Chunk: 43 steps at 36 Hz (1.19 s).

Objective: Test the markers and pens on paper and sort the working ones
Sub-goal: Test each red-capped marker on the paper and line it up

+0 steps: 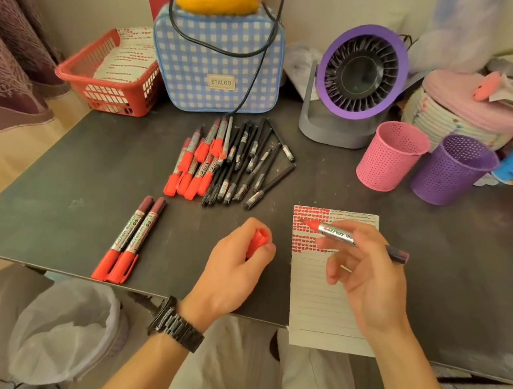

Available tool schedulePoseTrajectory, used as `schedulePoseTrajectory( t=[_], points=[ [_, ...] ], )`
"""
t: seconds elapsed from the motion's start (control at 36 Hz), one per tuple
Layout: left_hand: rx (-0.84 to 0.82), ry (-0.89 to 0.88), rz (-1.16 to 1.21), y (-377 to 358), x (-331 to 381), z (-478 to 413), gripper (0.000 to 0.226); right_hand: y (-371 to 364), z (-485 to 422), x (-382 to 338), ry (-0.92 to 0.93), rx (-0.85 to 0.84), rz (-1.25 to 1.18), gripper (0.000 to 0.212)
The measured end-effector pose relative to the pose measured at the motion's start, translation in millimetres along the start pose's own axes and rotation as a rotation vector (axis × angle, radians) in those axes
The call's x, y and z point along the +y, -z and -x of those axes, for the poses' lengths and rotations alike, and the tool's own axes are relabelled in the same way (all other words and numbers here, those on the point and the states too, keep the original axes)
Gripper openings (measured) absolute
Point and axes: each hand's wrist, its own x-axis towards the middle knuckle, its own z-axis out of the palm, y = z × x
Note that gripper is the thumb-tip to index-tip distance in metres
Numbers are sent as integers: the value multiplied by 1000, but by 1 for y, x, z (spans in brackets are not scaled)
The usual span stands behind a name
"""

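My right hand [364, 275] pinches an uncapped red marker [336, 233] above the lined paper [323, 302], its tip pointing left over rows of red test marks. My left hand [234, 268] grips the marker's red cap [258, 242] just left of the paper. Two capped red markers [128, 239] lie side by side at the table's left front. A pile of red markers [196, 162] and black pens [248, 168] lies in the middle of the dark table [74, 194].
A pink mesh cup [390, 156] and a purple mesh cup [452, 170] stand at the right. Behind are a purple fan [356, 75], a checked blue bag [215, 60] and a red basket [109, 74] with marked papers. A lined bin [66, 332] sits below the table edge.
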Motion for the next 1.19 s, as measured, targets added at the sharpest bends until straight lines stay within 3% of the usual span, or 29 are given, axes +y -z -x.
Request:
schedulePoseTrajectory(
  t=[0.06, 0.19, 0.42, 0.53, 0.72, 1.19],
  points=[
    [-5, 6, -10, -1, -3, 2, 11, 1, 0, 5, -11, 39, -5, 15],
    [26, 43, 24, -7, -8, 4, 22, 2, -4, 10, 24, 88, -36, 22],
    [16, 21, 47, -3, -9, 3, 13, 7, -3, 18, 48, 72, -106, 16],
    [24, -25, 37, -2, -6, 1, 9, 4, -4, 17, 31, 121, -14, 22],
    [75, -74, 45, -1, -7, 0, 22, 0, -3, 15, 39, 156, 24, 23],
    [61, -177, -47, -2, -9, 0, 23, -1, 0, 24, 129, 108, 270, 34]
  ],
)
